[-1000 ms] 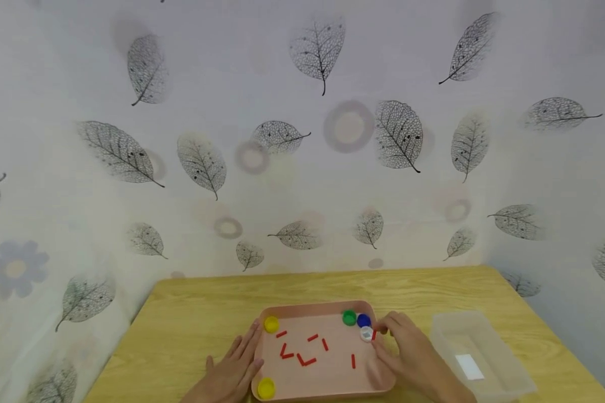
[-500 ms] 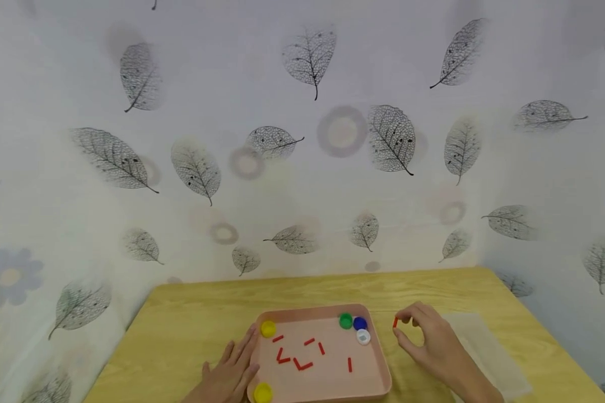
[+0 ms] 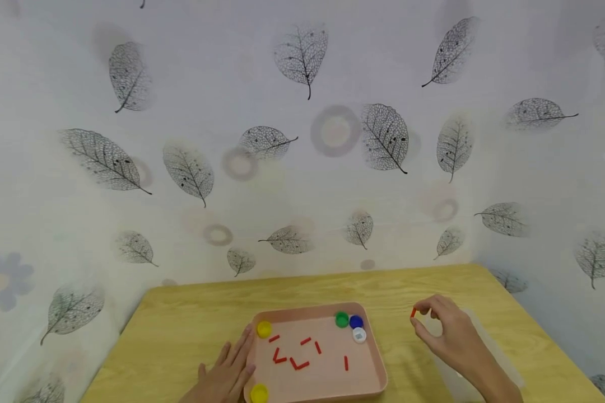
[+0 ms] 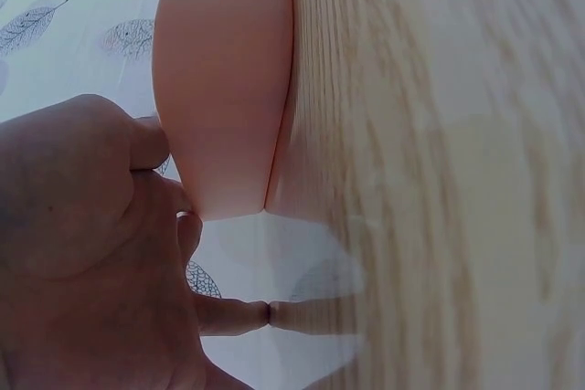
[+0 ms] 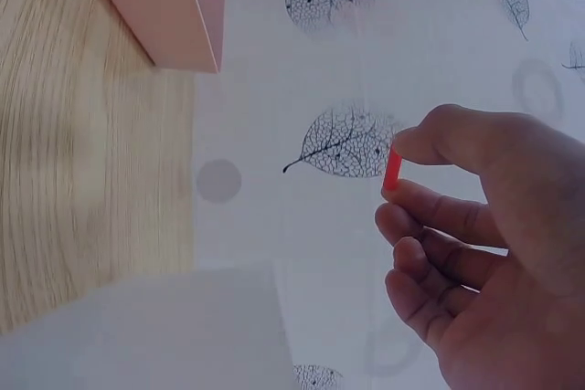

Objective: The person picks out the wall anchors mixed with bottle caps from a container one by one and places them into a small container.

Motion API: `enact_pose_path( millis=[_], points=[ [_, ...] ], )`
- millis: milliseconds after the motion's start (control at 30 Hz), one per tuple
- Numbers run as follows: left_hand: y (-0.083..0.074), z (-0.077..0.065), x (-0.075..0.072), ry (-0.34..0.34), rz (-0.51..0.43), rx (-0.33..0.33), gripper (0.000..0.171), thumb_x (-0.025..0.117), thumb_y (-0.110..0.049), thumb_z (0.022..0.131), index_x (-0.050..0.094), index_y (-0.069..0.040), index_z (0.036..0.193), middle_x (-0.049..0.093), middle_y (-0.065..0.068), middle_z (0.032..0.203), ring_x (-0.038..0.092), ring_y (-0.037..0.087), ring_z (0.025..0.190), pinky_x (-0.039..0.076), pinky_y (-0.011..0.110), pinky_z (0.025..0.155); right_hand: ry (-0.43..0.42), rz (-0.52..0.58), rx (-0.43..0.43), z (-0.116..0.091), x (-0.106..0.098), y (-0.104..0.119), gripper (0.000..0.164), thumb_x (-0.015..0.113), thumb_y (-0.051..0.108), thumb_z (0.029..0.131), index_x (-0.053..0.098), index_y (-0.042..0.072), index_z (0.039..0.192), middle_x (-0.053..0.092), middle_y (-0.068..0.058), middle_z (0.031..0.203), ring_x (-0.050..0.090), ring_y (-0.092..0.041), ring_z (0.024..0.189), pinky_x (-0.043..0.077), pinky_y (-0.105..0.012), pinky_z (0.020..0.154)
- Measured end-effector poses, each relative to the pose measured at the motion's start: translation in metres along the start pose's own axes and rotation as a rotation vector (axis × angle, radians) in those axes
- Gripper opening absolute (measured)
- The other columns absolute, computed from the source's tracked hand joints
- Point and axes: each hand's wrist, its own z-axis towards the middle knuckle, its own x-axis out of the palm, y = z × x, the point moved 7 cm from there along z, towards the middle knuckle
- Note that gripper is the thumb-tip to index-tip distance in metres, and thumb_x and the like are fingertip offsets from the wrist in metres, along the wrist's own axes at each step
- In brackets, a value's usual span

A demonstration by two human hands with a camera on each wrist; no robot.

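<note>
Between thumb and forefinger my right hand (image 3: pixel 448 330) pinches a short red stick (image 5: pixel 392 168), held by its two ends. That hand is raised to the right of the pink tray (image 3: pixel 378 358), partly over a translucent plastic box. My left hand (image 3: pixel 224 369) lies with extended fingers against the tray's left edge; the left wrist view shows its fingers at the tray's outer wall (image 4: pixel 224 89). Several more red sticks (image 3: pixel 346 363) lie scattered on the tray floor, some meeting at their ends in V shapes.
Yellow caps (image 3: pixel 264 329) sit in the tray's two left corners. A green cap (image 3: pixel 341 319), a blue cap (image 3: pixel 355 321) and a white cap (image 3: pixel 359 335) cluster at its far right corner. The translucent box (image 3: pixel 499 350) stands on the wooden table (image 3: pixel 196 302), beneath the right forearm.
My right hand has lifted away from the tray's right edge beside the white cap and moved right, carrying the red stick. My left hand stays at the tray's left side.
</note>
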Motion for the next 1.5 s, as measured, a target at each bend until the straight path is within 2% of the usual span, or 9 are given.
enact_pose_path(
  millis=[233, 333, 533, 767, 1133, 1500],
  points=[
    [0.000, 0.000, 0.000, -0.007, -0.011, 0.029, 0.066, 0.022, -0.062, 0.097, 0.002, -0.033, 0.153, 0.006, -0.004, 0.159, 0.018, 0.044, 0.139, 0.002, 0.085, 0.082, -0.001, -0.021, 0.019, -0.002, -0.007, -0.011, 0.025, 0.079, 0.008, 0.073, 0.063, 0.020, 0.089, 0.058, 0.009, 0.088, 0.046, -0.006, 0.073, 0.045, -0.027, 0.060],
    [0.001, 0.001, 0.001, 0.007, -0.030, 0.017, 0.066, 0.022, -0.063, 0.096, 0.002, -0.034, 0.152, 0.008, -0.004, 0.159, 0.015, 0.043, 0.140, 0.000, 0.085, 0.083, -0.002, -0.023, 0.032, -0.003, -0.011, -0.017, 0.025, 0.079, 0.009, 0.073, 0.064, 0.020, 0.089, 0.059, 0.007, 0.087, 0.046, -0.007, 0.073, 0.044, -0.027, 0.060],
    [0.001, -0.001, 0.001, 0.002, 0.001, -0.011, 0.070, 0.021, -0.067, 0.094, 0.005, -0.033, 0.153, 0.010, -0.003, 0.159, 0.016, 0.042, 0.140, 0.001, 0.084, 0.084, 0.007, -0.048, 0.060, -0.005, -0.016, -0.024, 0.021, 0.078, 0.011, 0.075, 0.064, 0.019, 0.088, 0.056, 0.010, 0.087, 0.046, -0.006, 0.073, 0.044, -0.028, 0.060],
    [-0.001, -0.002, 0.000, -0.007, -0.016, -0.006, 0.070, 0.022, -0.064, 0.095, 0.008, -0.028, 0.153, 0.015, 0.002, 0.158, 0.016, 0.043, 0.139, 0.000, 0.084, 0.084, -0.016, -0.050, 0.051, -0.006, -0.020, -0.032, 0.021, 0.079, 0.010, 0.073, 0.065, 0.018, 0.087, 0.058, 0.008, 0.086, 0.045, -0.005, 0.072, 0.042, -0.027, 0.059],
    [-0.001, 0.002, 0.001, -0.012, -0.005, -0.016, 0.070, 0.021, -0.065, 0.095, 0.006, -0.029, 0.153, 0.013, 0.001, 0.158, 0.017, 0.044, 0.139, 0.000, 0.085, 0.084, 0.008, -0.042, 0.101, -0.008, -0.028, -0.042, 0.018, 0.077, 0.011, 0.076, 0.065, 0.018, 0.087, 0.058, 0.007, 0.086, 0.046, -0.010, 0.073, 0.041, -0.026, 0.059],
    [-0.001, 0.002, 0.001, 0.003, -0.025, -0.005, 0.068, 0.022, -0.064, 0.096, 0.004, -0.031, 0.153, 0.007, -0.003, 0.159, 0.015, 0.045, 0.139, -0.001, 0.085, 0.082, 0.008, -0.053, 0.092, -0.007, -0.032, -0.049, 0.018, 0.077, 0.010, 0.075, 0.066, 0.018, 0.085, 0.055, 0.011, 0.081, 0.043, -0.002, 0.070, 0.040, -0.025, 0.056]
  ],
)
